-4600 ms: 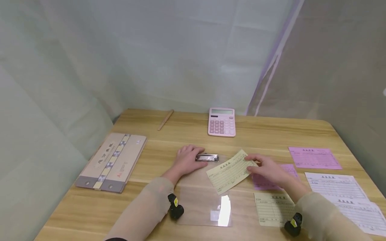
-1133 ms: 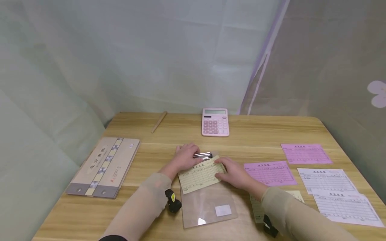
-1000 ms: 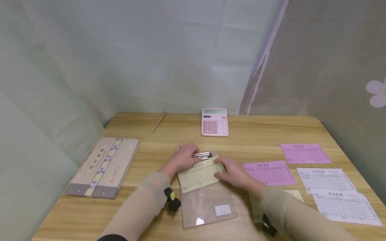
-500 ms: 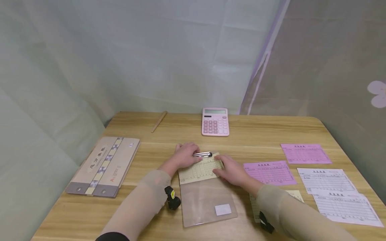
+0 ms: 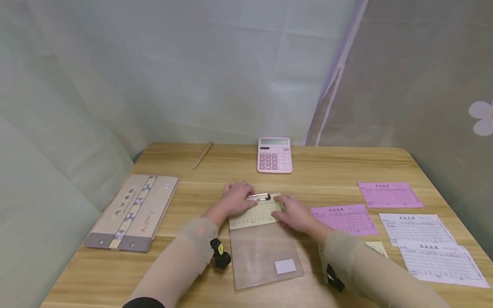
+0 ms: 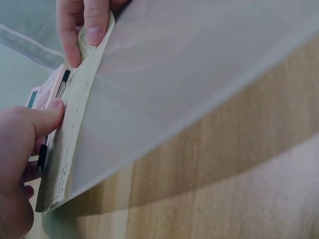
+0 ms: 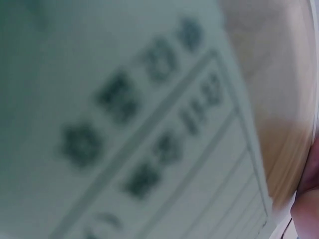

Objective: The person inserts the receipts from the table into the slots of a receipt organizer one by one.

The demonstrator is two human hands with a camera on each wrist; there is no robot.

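Note:
A clear clipboard (image 5: 265, 256) with a white label lies in front of me, its metal clip (image 5: 259, 197) at the far end. My left hand (image 5: 236, 199) grips the clip, thumb on the near side, as the left wrist view also shows. My right hand (image 5: 298, 215) pinches a yellow printed slip (image 5: 254, 215) by its right edge. The slip's top edge lies under the clip, partly hidden by the left hand. In the left wrist view, the right hand's fingers (image 6: 94, 32) hold the slip's far end. A printed form (image 7: 164, 144) fills the right wrist view, blurred.
Right of the board are two pink slips (image 5: 390, 195), two white slips (image 5: 443, 265) and another yellow slip (image 5: 377, 248) partly under the right forearm. A pink calculator (image 5: 274, 155) and a brown stick-like pen (image 5: 202, 155) lie at the back. A bound ledger pack (image 5: 132, 211) lies left.
The right hand has brought the yellow slip left onto the clipboard, then slid it away from me under the clip during the last second. The left hand has stayed at the clip.

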